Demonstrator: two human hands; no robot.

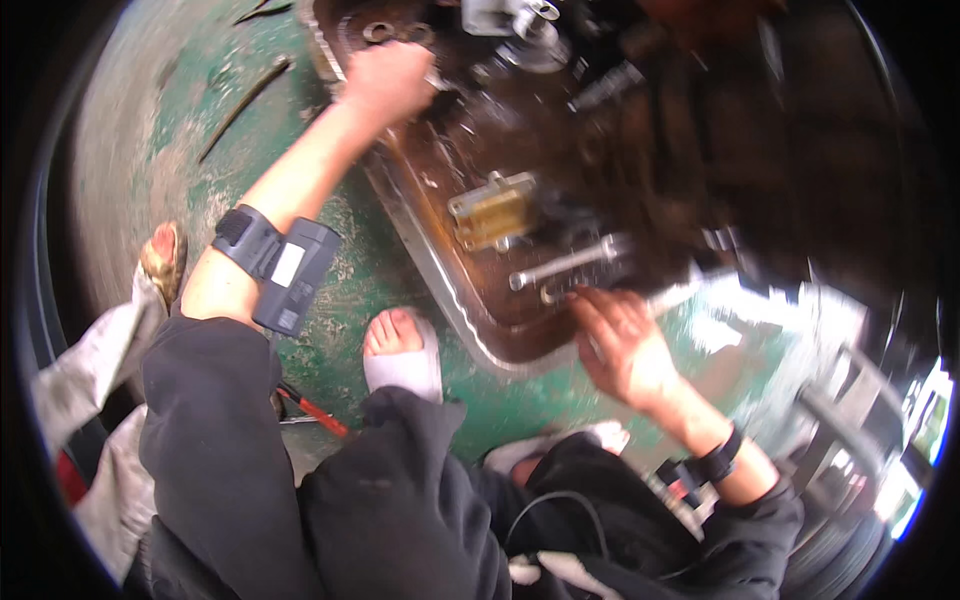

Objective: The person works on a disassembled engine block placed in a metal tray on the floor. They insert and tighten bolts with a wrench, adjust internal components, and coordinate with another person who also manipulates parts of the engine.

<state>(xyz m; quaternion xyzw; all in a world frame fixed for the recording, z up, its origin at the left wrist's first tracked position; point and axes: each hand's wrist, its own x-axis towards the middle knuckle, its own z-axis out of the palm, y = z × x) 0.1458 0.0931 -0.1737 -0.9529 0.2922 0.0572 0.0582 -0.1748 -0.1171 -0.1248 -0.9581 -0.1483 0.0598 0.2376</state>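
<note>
Head view of two bare hands at an oily brown tray [500, 330] with a raised silvery rim, lying above a green floor [335, 210]. The left hand [390, 82] is curled narrow at the far left part of the tray, beside a small metal ring [378, 32]; blur hides whether the fingers close on anything. The right hand [628, 345] is at the near right edge, its fingers loosely bent and moderately spread, fingertips just beside a small looped metal piece [548, 295]; whether they touch or pinch it cannot be told. A silver wrench [565, 263] lies slantwise in the tray just beyond that piece, and a yellowish block with metal tabs [497, 212] lies farther in, apart from both hands. Handling, as judged from appearance: the wrench is probably solid steel, stiff, fairly heavy for its bulk and hard to damage; the dark, wet sheen around it suggests a slippery film, so a full wrap about the middle of its shaft should be surer than a fingertip pinch. The looped piece looks light and rigid, best pinched across its sides. The tray appears stiff and weighty when loaded; opposite stretches of its rim offer the firmest hold.
</note>
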